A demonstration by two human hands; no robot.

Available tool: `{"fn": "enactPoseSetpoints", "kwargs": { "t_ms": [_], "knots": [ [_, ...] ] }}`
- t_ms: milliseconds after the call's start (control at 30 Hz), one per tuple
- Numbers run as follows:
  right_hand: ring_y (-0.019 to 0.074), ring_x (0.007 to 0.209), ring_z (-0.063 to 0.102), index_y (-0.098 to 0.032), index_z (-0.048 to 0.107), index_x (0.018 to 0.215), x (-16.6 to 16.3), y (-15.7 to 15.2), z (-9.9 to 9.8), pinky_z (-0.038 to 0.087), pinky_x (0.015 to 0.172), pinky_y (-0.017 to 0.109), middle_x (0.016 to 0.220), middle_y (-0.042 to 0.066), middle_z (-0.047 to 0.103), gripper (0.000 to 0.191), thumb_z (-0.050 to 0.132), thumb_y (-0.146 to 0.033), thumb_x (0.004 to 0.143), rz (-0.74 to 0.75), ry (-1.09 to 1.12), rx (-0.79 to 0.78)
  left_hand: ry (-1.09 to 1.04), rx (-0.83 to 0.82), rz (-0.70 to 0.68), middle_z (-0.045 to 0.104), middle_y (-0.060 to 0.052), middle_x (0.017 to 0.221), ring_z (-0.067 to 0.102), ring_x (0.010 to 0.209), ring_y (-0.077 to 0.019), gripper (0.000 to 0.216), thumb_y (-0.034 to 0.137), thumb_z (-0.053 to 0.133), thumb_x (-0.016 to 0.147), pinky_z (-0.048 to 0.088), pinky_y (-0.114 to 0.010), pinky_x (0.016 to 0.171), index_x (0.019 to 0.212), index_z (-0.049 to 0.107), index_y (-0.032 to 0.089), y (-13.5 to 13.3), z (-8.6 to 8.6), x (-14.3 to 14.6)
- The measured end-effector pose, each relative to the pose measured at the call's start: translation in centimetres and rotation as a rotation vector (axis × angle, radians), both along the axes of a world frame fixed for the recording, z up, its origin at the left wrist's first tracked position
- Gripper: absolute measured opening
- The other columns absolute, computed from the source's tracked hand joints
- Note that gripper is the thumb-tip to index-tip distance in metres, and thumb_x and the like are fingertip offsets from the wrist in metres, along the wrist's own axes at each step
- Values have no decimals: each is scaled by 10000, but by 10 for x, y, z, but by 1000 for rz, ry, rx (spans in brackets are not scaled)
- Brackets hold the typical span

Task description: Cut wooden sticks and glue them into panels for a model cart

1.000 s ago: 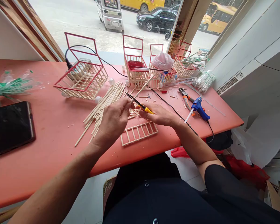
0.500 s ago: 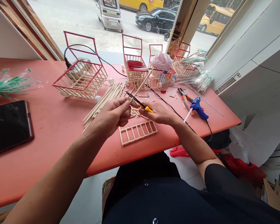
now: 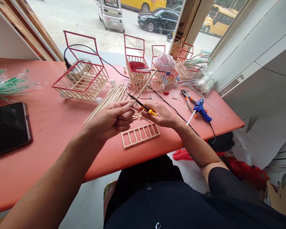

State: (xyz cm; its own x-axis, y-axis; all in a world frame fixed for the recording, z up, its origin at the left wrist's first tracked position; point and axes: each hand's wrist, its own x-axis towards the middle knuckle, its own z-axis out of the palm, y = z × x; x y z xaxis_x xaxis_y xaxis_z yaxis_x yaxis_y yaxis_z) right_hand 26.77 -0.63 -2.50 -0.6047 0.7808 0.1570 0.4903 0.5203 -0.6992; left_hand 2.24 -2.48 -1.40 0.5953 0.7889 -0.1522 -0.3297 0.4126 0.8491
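Observation:
My left hand [image 3: 113, 119] pinches the lower end of a thin wooden stick [image 3: 146, 85], which slants up to the right. My right hand [image 3: 164, 115] is closed around yellow-handled scissors [image 3: 152, 112]. Their dark blades cross the stick just beyond my left fingertips; whether they are fully closed on it I cannot tell. Below both hands, a small ladder-like frame of sticks [image 3: 141, 136] lies flat on the pink table [image 3: 105, 156]. A bundle of long sticks [image 3: 109, 100] is beside my left hand, and short cut pieces [image 3: 139, 115] lie partly hidden behind the hands.
Several stick-built carts with red rims stand at the back, including a large one [image 3: 81, 79] at left. A blue glue gun [image 3: 202, 109] and pliers [image 3: 188, 100] lie at right, with a black cable [image 3: 168, 105] across the table. A dark phone [image 3: 9, 130] is at left.
The view has shifted very slightly. My right fingers look a little more spread on the scissors handles; the stick stays in nearly the same place.

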Motion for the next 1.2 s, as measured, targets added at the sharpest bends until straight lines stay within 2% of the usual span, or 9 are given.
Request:
{"fn": "enactPoseSetpoints", "kwargs": {
  "t_ms": [200, 433, 600, 733, 900, 1000, 1067, 1200],
  "knots": [
    [193, 842, 512, -246, 543, 943, 1, -3, -1, 401, 814, 350, 888, 2, 585, 654, 545, -888, 1064, 8, 42, -27, -1, -9, -31, 236, 122, 610, 114, 496, -48, 293, 352, 998, 924, 186, -132, 384, 895, 765, 177, -1, 2, -2],
    [160, 794, 400, -266, 448, 863, 0, -5, -6, 333, 758, 339, 818, -39, 445, 630, 587, -845, 1067, -40, 100, 19, -1, 4, -39, 246, 123, 603, 116, 498, -47, 332, 382, 1034, 887, 190, -133, 383, 899, 772, 177, 2, 1, -2],
    [156, 769, 388, -272, 434, 843, -3, -5, -11, 321, 743, 338, 784, -45, 437, 633, 592, -850, 1048, -82, 105, 60, 6, 20, -29, 286, 125, 592, 134, 497, -41, 437, 445, 1101, 810, 197, -140, 392, 890, 770, 172, 4, -4, -3],
    [160, 765, 394, -278, 414, 821, -6, -5, -14, 318, 740, 344, 764, -41, 440, 621, 589, -830, 1045, -123, 105, 98, 31, 59, -8, 299, 124, 592, 147, 485, -43, 438, 474, 1070, 852, 182, -152, 407, 899, 752, 175, 6, -8, -3],
    [159, 736, 378, -285, 381, 801, -6, -6, -18, 320, 733, 341, 729, -42, 447, 528, 604, -702, 1037, -153, 66, 137, 82, 121, 16, 304, 129, 586, 157, 483, -47, 514, 565, 1068, 831, 169, -167, 426, 914, 725, 192, 6, -10, -1],
    [158, 729, 367, -285, 383, 807, -6, -6, -20, 304, 730, 345, 733, -38, 464, 445, 625, -602, 1005, -183, 44, 167, 130, 186, 73, 307, 133, 580, 175, 487, -49, 603, 653, 1077, 779, 170, -175, 439, 883, 686, 206, 5, -10, 3],
    [159, 726, 369, -282, 401, 818, -6, -6, -20, 294, 729, 347, 748, -32, 482, 386, 633, -543, 982, -198, 31, 182, 174, 255, 158, 331, 125, 577, 216, 490, -57, 603, 657, 1070, 777, 177, -186, 450, 876, 682, 206, 4, -11, 6],
    [169, 742, 389, -282, 401, 835, -7, -9, -20, 305, 746, 347, 771, -18, 510, 333, 629, -482, 974, -241, -19, 189, 298, 393, 341, 393, 85, 575, 321, 499, -86, 418, 541, 957, 895, 199, -226, 476, 898, 736, 187, 1, -16, 12]
  ]
}}
